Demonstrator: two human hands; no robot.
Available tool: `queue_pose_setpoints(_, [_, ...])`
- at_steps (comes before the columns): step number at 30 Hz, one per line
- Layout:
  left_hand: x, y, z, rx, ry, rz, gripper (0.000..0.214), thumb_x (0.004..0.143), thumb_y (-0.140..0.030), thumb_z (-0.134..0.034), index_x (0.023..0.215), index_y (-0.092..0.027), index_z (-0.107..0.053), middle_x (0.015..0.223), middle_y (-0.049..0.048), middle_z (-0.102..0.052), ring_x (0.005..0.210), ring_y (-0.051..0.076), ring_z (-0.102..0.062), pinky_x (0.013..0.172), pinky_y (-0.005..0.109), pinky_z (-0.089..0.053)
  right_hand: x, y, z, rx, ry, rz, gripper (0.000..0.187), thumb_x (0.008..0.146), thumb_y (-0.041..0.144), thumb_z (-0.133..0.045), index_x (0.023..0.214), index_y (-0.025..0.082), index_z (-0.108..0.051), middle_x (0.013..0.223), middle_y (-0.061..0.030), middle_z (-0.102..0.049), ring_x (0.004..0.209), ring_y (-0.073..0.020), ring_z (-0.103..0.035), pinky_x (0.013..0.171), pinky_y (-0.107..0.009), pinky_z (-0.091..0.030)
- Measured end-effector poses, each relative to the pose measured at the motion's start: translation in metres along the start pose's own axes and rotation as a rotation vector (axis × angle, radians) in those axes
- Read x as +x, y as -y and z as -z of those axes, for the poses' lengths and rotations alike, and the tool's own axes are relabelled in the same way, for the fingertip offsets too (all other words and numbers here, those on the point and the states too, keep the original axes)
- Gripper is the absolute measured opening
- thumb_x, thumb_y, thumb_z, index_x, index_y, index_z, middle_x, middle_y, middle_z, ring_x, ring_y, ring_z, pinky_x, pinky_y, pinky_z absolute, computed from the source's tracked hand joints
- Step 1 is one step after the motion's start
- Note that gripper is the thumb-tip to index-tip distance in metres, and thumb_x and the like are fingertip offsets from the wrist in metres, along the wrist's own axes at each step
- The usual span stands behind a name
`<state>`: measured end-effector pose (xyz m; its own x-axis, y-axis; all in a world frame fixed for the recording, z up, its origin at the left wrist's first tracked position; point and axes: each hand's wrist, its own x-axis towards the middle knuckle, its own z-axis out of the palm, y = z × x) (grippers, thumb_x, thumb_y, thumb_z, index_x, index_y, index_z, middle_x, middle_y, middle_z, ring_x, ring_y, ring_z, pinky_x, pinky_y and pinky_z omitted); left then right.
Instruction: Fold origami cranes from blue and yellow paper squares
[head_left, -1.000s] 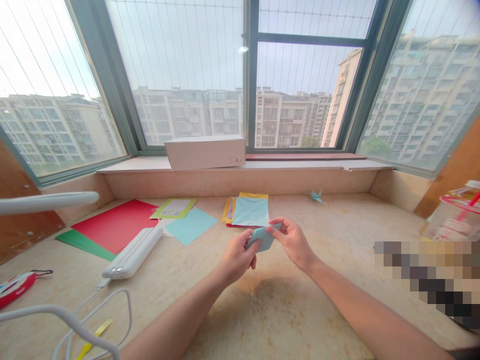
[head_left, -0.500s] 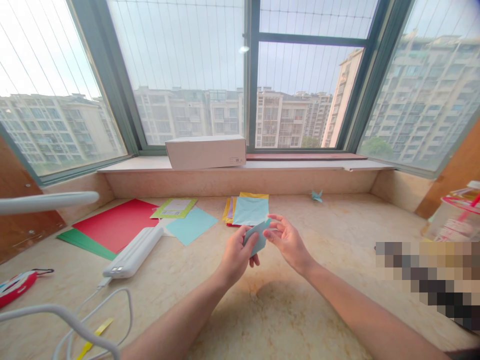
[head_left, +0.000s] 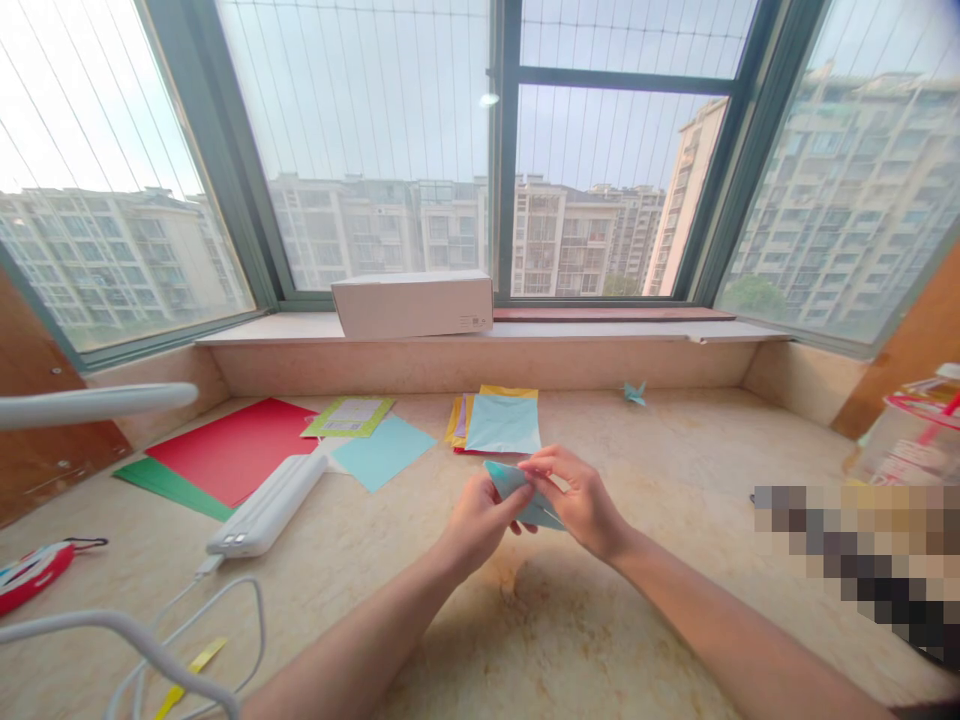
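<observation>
A folded light-blue sheet of paper [head_left: 504, 478] is held above the table, a pointed corner showing at its upper left. My left hand [head_left: 480, 515] grips it from the left, thumb on top and fingers underneath. From the right, my right hand [head_left: 574, 495] pinches the paper near its upper edge with thumb and fingertips, covering part of it. Just beyond my hands lies a stack of coloured paper squares [head_left: 501, 422], light blue on top. Further back on the right stands a small folded blue paper figure [head_left: 634, 393].
On the left lie red paper [head_left: 232, 450], green paper [head_left: 169, 487], a blue sheet [head_left: 386, 452], a green-edged packet [head_left: 349, 416] and a white power bank [head_left: 268, 505] with cable. A white box [head_left: 412, 305] sits on the sill. A plastic cup [head_left: 919, 430] stands far right.
The folded paper has been turned in my hands, its point now at upper left. My right hand has come down from loosely spread fingers to a pinch on the paper.
</observation>
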<state>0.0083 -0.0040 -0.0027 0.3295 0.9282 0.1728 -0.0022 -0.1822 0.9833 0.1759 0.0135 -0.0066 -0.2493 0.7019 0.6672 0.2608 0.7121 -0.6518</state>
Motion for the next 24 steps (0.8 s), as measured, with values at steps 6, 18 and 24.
queue_pose_setpoints(6, [0.001,-0.003,-0.002,-0.027,-0.128,0.002,0.038,0.083,-0.048,-0.065,0.088,-0.011,-0.072,0.076,0.0095,-0.074,0.065,0.021,-0.071,0.058,0.027,-0.053,0.000,0.001,-0.002,-0.024,-0.036,-0.036,0.019,0.091,0.032,-0.059,0.103,0.024,-0.071,0.093,-0.0056,-0.070,0.081,-0.0200,-0.062,0.076,-0.034,-0.051])
queue_pose_setpoints(18, [-0.004,-0.012,-0.001,-0.063,-0.088,0.036,0.043,0.082,-0.053,-0.064,0.092,-0.011,-0.073,0.080,0.0107,-0.075,0.067,0.023,-0.073,0.052,0.026,-0.052,0.001,0.005,0.003,-0.027,-0.081,-0.081,0.019,0.091,0.033,-0.061,0.100,0.023,-0.074,0.093,-0.0059,-0.071,0.081,-0.0203,-0.064,0.075,-0.033,-0.051])
queue_pose_setpoints(24, [-0.006,-0.009,-0.005,-0.080,-0.095,0.063,0.047,0.083,-0.055,-0.062,0.094,-0.011,-0.072,0.080,0.0119,-0.076,0.064,0.024,-0.074,0.051,0.025,-0.051,-0.001,0.006,0.004,-0.244,-0.102,0.071,0.017,0.094,0.027,-0.056,0.097,0.025,-0.072,0.097,-0.0073,-0.069,0.092,-0.0237,-0.063,0.083,-0.039,-0.050])
